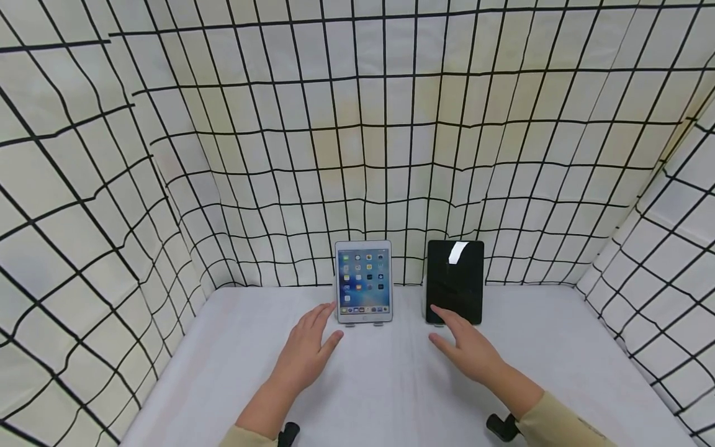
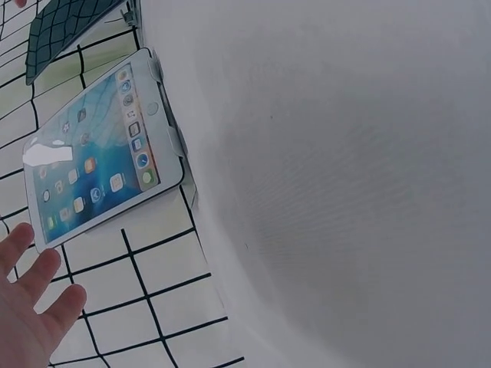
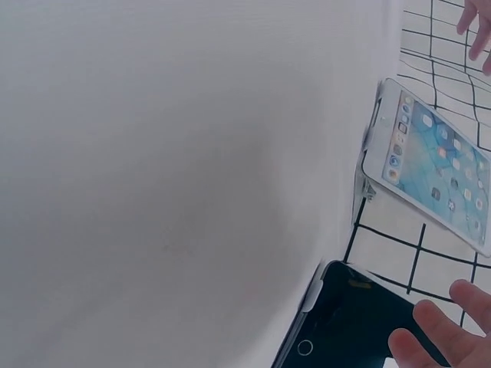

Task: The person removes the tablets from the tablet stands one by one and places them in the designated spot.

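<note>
A white tablet (image 1: 364, 281) with a lit screen of app icons leans upright on a small stand at the back of the table. To its right stands a black tablet (image 1: 455, 282), its screen dark with a bright reflection. My left hand (image 1: 306, 349) hovers at the lower left of the white tablet, fingers extended and holding nothing. In front of the black tablet is my right hand (image 1: 468, 347), its fingers also spread and its grip empty; whether a fingertip touches the screen I cannot tell. Both tablets also show in the left and right wrist views.
A white cloth-covered table (image 1: 391, 385) lies below the hands. White walls with a black grid (image 1: 385, 143) close in the back and both sides. Black camera mounts (image 1: 503, 427) sit at both wrists.
</note>
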The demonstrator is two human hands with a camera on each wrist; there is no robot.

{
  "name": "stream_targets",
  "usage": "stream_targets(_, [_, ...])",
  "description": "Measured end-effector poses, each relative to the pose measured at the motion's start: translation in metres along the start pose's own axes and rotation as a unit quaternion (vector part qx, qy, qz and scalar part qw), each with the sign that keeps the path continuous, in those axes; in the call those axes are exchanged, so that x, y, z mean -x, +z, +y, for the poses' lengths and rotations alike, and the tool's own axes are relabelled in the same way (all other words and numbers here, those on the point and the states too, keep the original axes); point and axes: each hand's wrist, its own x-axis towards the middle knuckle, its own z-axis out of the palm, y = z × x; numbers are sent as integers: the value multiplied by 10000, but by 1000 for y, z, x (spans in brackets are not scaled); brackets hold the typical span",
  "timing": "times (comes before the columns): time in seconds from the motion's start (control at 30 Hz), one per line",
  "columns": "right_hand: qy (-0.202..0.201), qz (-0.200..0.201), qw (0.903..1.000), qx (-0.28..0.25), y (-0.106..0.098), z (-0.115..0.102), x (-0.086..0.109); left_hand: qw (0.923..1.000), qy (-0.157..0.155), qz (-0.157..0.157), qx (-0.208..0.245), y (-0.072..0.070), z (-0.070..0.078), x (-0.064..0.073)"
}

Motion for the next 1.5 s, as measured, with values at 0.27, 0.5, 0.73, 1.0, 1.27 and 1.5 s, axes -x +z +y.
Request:
stream_targets(0.27, [199, -5, 9998, -26, 3, -12, -10, 9998, -101, 95, 158, 0, -2, -4])
stream_targets(0.5, [200, 98, 9997, -103, 5, -22, -16, 9994, -152, 129, 275, 2, -4, -8])
stream_targets(0.73, [226, 181, 9995, -84, 7, -27, -22, 9983, -286, 31, 498, 4, -11, -14])
stream_targets(1.0, [324, 201, 9992, -105, 13, -30, -27, 9979, -384, 7, 527, 6, -14, -20])
stream_targets(1.27, [443, 315, 9984, -154, 17, -32, -35, 9969, -548, -22, 566, 10, -17, -24])
stream_targets(1.5, [565, 354, 9975, -230, 21, -32, -42, 9952, -660, 111, 714, 14, -19, -32])
